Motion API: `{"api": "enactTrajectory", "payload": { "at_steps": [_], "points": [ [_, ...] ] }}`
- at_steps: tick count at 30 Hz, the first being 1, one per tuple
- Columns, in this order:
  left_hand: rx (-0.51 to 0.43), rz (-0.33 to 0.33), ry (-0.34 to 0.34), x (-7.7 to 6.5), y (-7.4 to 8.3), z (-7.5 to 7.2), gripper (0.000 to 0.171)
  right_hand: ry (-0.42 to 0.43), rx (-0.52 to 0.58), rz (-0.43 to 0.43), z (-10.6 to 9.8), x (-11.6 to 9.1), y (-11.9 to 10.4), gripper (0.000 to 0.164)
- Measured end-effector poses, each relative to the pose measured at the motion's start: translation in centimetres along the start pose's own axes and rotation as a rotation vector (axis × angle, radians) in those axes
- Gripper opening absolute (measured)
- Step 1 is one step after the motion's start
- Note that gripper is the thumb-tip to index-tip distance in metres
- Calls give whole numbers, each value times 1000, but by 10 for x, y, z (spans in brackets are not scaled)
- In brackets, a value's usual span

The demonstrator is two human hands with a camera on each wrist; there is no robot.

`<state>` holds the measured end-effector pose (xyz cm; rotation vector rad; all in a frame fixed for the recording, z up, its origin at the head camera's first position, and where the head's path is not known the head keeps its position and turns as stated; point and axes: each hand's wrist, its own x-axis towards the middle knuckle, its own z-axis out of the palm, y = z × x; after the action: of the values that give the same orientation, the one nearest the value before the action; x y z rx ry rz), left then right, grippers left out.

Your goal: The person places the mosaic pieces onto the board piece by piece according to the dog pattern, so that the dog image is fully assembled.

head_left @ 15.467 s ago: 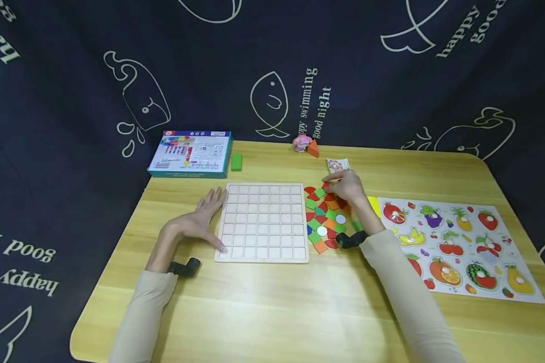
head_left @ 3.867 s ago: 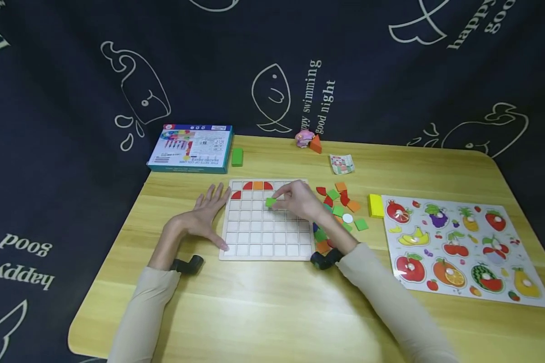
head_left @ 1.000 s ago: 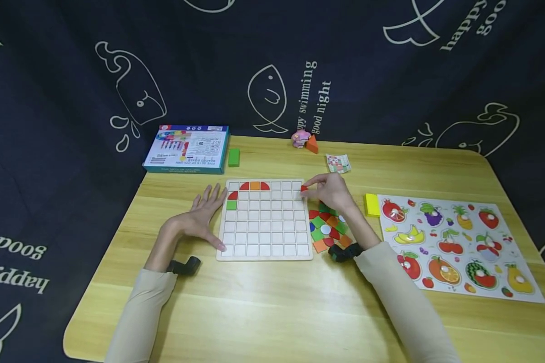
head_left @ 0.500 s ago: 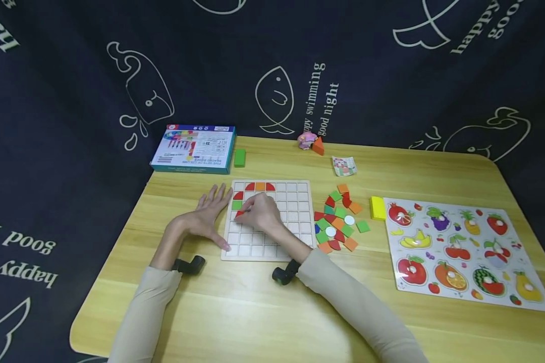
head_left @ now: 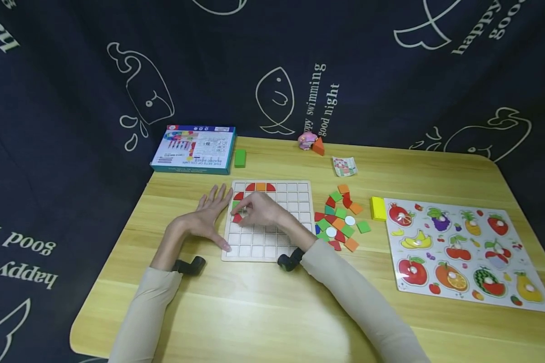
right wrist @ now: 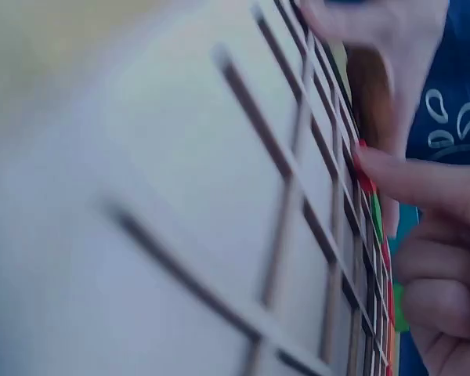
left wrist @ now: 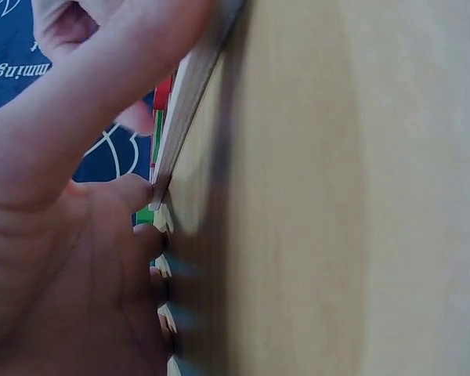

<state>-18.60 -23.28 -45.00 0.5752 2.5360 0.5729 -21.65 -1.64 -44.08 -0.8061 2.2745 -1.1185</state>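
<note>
My pale sleeves lie nearest, over the near part of the wooden table (head_left: 236, 312), with a black device at each wrist. My left hand (head_left: 202, 222) holds nothing; its fingers are spread, with thumb and fingertips touching the left edge of the gridded board (head_left: 303, 207). My right hand (head_left: 261, 209) is over the board, thumb and forefinger pinching a red piece (head_left: 236, 218) at the left column, fourth cell from the far edge. Beyond it in that column sit a green square (head_left: 235, 204), partly covered by my finger, and then a red quarter-round (head_left: 239, 195). The far row carries an orange square (head_left: 261, 186) between two further red quarter-rounds.

Right of the board lie loose pieces (head_left: 340, 213) in red, green, orange, blue and white, some overlapping. Further right, a yellow block (head_left: 378, 208) adjoins the corner of a fruit puzzle (head_left: 469, 272).

Past the board I note a small printed card (head_left: 344, 167) and, to the left, a green block (head_left: 239, 158) beside a blue-edged box (head_left: 194, 151). At the far edge a pink toy (head_left: 306, 140) sits against an orange triangular block (head_left: 318, 146). A dark printed cloth (head_left: 209, 75) hangs behind.
</note>
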Motion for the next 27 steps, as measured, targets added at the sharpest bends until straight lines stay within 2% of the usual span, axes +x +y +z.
{"api": "enactTrajectory", "payload": {
  "at_steps": [2, 4, 11, 19, 27],
  "points": [
    [4, 1, 0, 1, 1, 0, 149, -64, 3, -11, -5, 4, 4, 30],
    [5, 3, 1, 1, 2, 0, 149, -82, -19, -5, -9, 8, 7, 29],
    [11, -5, 3, 0, 1, 0, 151, 63, -143, -3, -1, 16, 2, 27],
    [-8, -9, 3, -2, 1, 2, 150, 103, -71, 6, 6, 16, -3, 22],
    [0, -12, 5, -2, 1, 2, 150, 180, -78, -17, 9, 17, -2, 21]
  ]
}}
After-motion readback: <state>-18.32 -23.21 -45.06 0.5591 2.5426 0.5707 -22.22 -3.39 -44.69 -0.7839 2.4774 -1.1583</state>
